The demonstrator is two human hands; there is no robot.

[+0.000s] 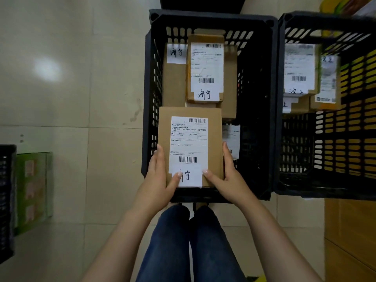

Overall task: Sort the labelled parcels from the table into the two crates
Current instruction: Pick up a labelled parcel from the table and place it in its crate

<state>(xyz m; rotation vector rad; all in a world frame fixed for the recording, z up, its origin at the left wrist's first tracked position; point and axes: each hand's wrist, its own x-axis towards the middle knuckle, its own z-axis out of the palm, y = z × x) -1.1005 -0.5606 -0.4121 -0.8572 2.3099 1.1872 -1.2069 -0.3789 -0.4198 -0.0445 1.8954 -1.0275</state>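
While both hands, left (160,176) and right (225,176), grasp it, a brown labelled cardboard parcel (190,143) hangs over the black slotted plastic crate (258,119).

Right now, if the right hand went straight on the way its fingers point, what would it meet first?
Probably the white-labelled parcel lying in the centre crate just beyond the right hand, beside the held parcel; it may sit lower, so the hand could pass over.

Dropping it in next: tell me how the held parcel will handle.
Probably stiff: the held parcel shows flat faces between the left hand and right hand. Likely light, gripped only at its near end. Boxy, so unlikely to roll.
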